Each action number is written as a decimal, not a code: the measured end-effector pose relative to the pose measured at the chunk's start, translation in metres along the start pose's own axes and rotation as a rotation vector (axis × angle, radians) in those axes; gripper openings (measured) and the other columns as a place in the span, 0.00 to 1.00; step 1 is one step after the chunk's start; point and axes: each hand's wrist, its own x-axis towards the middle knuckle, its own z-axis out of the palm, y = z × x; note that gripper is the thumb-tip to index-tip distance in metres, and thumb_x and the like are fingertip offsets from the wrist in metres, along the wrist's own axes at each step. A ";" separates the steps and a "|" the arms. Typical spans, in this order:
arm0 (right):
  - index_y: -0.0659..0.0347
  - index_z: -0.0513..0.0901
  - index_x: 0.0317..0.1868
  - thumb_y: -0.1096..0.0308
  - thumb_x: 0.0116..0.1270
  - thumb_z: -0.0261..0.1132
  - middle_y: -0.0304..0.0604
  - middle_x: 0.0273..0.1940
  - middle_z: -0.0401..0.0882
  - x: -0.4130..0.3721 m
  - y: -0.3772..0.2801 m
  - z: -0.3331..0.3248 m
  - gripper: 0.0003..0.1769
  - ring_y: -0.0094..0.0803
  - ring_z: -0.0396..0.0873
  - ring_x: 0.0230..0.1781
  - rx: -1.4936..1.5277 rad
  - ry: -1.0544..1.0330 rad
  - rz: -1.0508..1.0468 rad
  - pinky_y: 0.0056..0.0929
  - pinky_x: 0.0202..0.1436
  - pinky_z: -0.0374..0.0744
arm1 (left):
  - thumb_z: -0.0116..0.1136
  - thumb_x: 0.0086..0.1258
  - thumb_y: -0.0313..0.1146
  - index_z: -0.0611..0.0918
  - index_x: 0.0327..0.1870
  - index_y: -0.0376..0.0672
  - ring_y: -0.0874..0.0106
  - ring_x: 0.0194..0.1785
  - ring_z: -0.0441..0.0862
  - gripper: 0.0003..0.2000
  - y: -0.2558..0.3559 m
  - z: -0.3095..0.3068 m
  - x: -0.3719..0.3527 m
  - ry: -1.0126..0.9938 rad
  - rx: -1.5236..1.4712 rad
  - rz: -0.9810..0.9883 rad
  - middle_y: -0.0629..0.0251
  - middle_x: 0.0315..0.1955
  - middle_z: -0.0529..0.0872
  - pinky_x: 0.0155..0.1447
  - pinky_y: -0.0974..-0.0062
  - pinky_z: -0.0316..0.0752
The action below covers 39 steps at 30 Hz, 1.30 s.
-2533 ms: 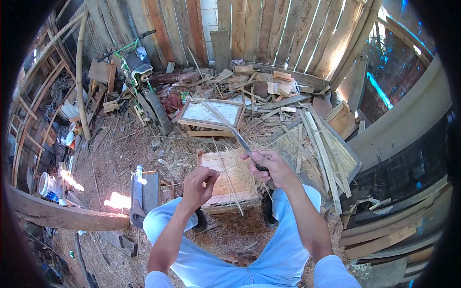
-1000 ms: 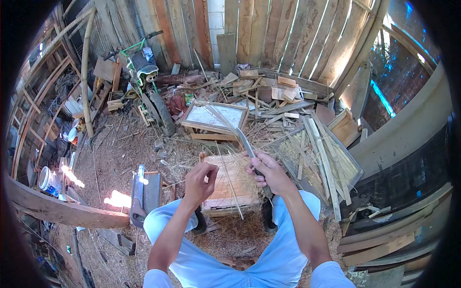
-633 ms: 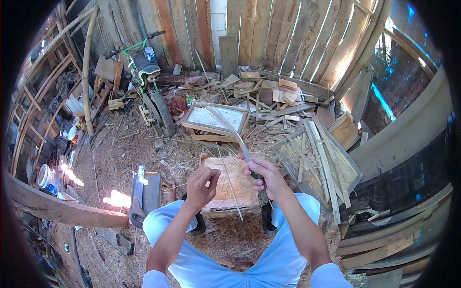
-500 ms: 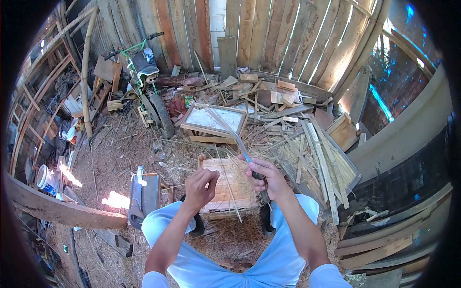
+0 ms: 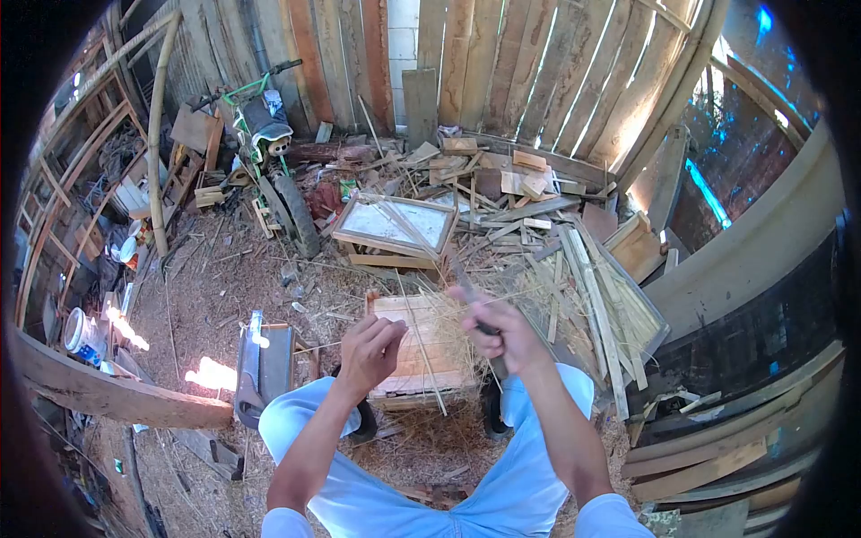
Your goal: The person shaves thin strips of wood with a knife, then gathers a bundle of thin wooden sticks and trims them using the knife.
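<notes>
My left hand (image 5: 369, 355) is closed in a pinch over the left edge of a low wooden bench (image 5: 421, 382). A thin pale strip (image 5: 329, 344), bamboo-like, sticks out to the left of its fingers. My right hand (image 5: 509, 336) is wrapped around the dark handle of a knife (image 5: 485, 327). The blade points up and away from me, smeared by motion. Fine shavings (image 5: 462, 336) lie around the bench's right side below the knife. A longer thin stick (image 5: 421, 343) lies slanted across the bench top.
A saw (image 5: 250, 386) rests on a dark box (image 5: 279, 359) at my left. Ahead stand a framed panel (image 5: 395, 221) and a small motorbike (image 5: 285, 202). Scrap wood (image 5: 502, 184) is heaped by the plank wall, with long strips (image 5: 596, 314) at the right.
My right hand has shifted slightly right with the knife, whose blade is now blurred and looks shorter. My left hand stays nearly in place, still pinched.
</notes>
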 end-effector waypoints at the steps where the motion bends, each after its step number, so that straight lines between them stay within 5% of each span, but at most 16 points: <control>1: 0.60 0.68 0.66 0.65 0.72 0.55 0.35 0.34 0.76 0.002 0.005 0.008 0.23 0.12 0.59 0.17 0.004 0.003 -0.001 0.10 0.16 0.58 | 0.63 0.53 0.19 0.80 0.32 0.40 0.67 0.26 0.74 0.08 0.003 0.003 0.001 -0.012 -0.023 0.021 0.66 0.22 0.77 0.29 0.71 0.69; 24: 0.69 0.73 0.56 0.63 0.71 0.57 0.34 0.31 0.74 -0.016 -0.033 -0.025 0.19 0.13 0.60 0.18 -0.101 0.151 -0.085 0.12 0.16 0.58 | 0.62 0.53 0.17 0.79 0.31 0.40 0.64 0.25 0.75 0.07 -0.009 -0.011 -0.005 -0.072 -0.023 0.014 0.63 0.22 0.79 0.29 0.69 0.70; 29: 0.67 0.70 0.59 0.63 0.73 0.55 0.32 0.28 0.71 -0.034 -0.058 -0.079 0.20 0.13 0.58 0.17 0.102 0.446 -0.434 0.12 0.15 0.57 | 0.59 0.54 0.16 0.79 0.30 0.38 0.61 0.28 0.77 0.07 -0.042 -0.032 -0.017 0.156 -0.005 -0.105 0.60 0.24 0.80 0.32 0.69 0.72; 31: 0.66 0.69 0.61 0.63 0.73 0.55 0.31 0.28 0.69 -0.036 -0.056 -0.070 0.21 0.13 0.57 0.17 0.092 0.446 -0.439 0.12 0.15 0.57 | 0.59 0.54 0.16 0.79 0.30 0.38 0.60 0.29 0.79 0.06 -0.038 -0.036 -0.016 0.100 -0.017 -0.236 0.59 0.24 0.80 0.33 0.68 0.73; 39: 0.60 0.68 0.64 0.63 0.74 0.53 0.35 0.31 0.74 -0.005 -0.007 -0.004 0.21 0.13 0.60 0.17 -0.157 0.120 -0.180 0.11 0.16 0.59 | 0.60 0.54 0.17 0.79 0.30 0.39 0.64 0.26 0.76 0.07 -0.007 -0.002 0.007 0.060 -0.012 -0.077 0.62 0.22 0.78 0.30 0.70 0.70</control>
